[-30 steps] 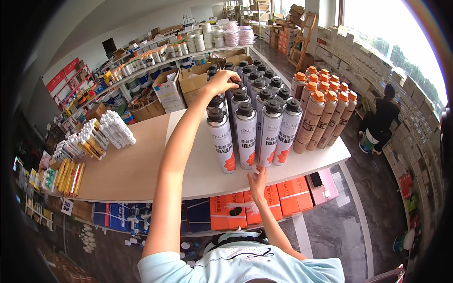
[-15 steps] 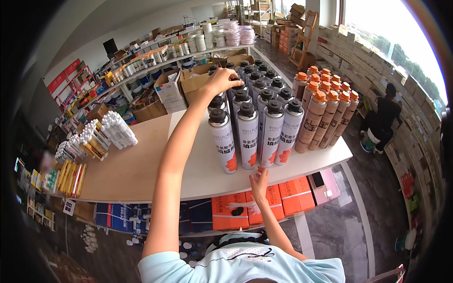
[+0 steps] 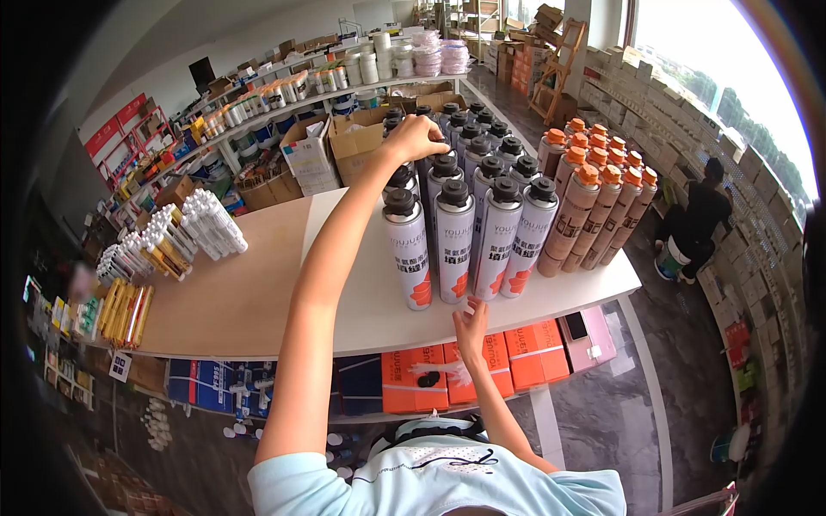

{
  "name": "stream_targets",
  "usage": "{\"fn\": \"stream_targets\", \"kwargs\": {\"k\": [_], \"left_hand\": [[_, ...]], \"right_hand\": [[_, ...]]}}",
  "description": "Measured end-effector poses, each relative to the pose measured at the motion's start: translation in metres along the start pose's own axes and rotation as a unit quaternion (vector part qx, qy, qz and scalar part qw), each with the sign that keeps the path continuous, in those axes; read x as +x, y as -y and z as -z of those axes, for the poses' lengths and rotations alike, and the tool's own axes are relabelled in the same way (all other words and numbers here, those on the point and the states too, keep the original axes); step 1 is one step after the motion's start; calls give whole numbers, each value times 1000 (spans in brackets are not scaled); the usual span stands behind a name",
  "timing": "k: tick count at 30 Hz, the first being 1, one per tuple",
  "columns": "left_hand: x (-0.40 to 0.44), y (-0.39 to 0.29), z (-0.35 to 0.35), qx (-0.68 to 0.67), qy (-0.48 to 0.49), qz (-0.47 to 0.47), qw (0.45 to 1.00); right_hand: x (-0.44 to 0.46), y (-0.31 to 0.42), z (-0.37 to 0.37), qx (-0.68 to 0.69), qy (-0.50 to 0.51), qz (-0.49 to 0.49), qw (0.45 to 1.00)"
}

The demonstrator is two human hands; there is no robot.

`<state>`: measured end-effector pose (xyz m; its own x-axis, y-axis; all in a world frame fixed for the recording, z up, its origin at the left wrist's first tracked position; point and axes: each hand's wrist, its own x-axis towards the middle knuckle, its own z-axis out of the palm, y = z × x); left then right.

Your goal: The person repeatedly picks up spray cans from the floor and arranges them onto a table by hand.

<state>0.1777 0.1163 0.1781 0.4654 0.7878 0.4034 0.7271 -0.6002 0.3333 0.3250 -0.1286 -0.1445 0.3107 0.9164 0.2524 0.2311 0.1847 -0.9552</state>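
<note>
Several white foam sealant cans (image 3: 455, 249) with black caps stand upright in close rows on the white tabletop (image 3: 361, 284). My left hand (image 3: 415, 139) reaches over the left side of the rows. Its fingers curl down around the black top of a can behind the front ones, and that can is mostly hidden. Just in front of the foremost cans is my right hand (image 3: 470, 322), low at the table's front edge. Its thumb and fingers are apart near a can's base, holding nothing; whether they touch it I cannot tell.
Brown cans with orange caps (image 3: 578, 215) stand to the right. White tubes (image 3: 211, 224) and yellow tubes (image 3: 126, 311) lie at the left. Orange boxes (image 3: 415, 378) sit under the table. A person in dark clothing (image 3: 695, 215) sits at the right by the shelves (image 3: 757, 249).
The view has shifted slightly, so the cans sit a little differently in it. Both hands stay at nearly the same places among the cans.
</note>
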Motion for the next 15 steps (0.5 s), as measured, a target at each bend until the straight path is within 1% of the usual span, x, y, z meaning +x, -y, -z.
{"fn": "stream_targets", "kwargs": {"k": [2,5,7,8,10,11,12,14,15], "left_hand": [[-2,3,-1,-3,1,4,1000],[-8,2,0,-20,3,-4,1000],[-24,-15,8,22,-110,-61,992],[-30,-22,10,-41,-130,-68,988],[-53,-51,25,-108,-57,-64,990],[-62,-62,30,-85,-33,-69,993],[-71,-73,33,-62,-8,-73,995],[-84,-88,37,-36,32,-70,996],[-88,-95,38,-6,36,-71,997]], "right_hand": [[3,7,1,12,-4,-4,1000],[12,35,7,18,5,16,1000],[23,59,13,29,-14,80,996],[30,70,15,30,-16,83,996],[41,92,21,60,-38,103,992],[45,110,25,62,-46,134,988],[49,121,27,62,-45,133,988],[57,140,27,61,-48,186,980],[59,150,25,72,-47,176,981]]}}
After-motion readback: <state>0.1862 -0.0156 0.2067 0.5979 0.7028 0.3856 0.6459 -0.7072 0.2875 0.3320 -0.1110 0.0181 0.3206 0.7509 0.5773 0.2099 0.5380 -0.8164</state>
